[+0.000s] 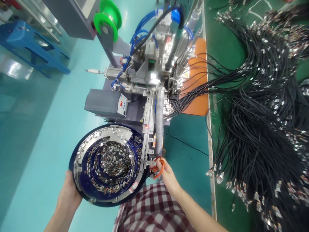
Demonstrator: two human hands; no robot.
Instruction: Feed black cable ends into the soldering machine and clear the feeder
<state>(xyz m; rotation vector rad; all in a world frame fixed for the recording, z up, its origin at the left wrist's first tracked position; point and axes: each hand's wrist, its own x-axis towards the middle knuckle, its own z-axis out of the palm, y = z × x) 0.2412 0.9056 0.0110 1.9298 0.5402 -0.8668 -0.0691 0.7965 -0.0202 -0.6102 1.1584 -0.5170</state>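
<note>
Your right grip [169, 177] pinches an orange loop [162, 171]. Your left grip [69, 194] touches the bowl [83, 170]; I cannot tell if it clasps.

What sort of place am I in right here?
It looks like a factory workshop, likely one that handles cables. A machine with blue tubing stands ahead, a round bowl holds many small metal parts, and black cables lie heaped on the right.
</note>
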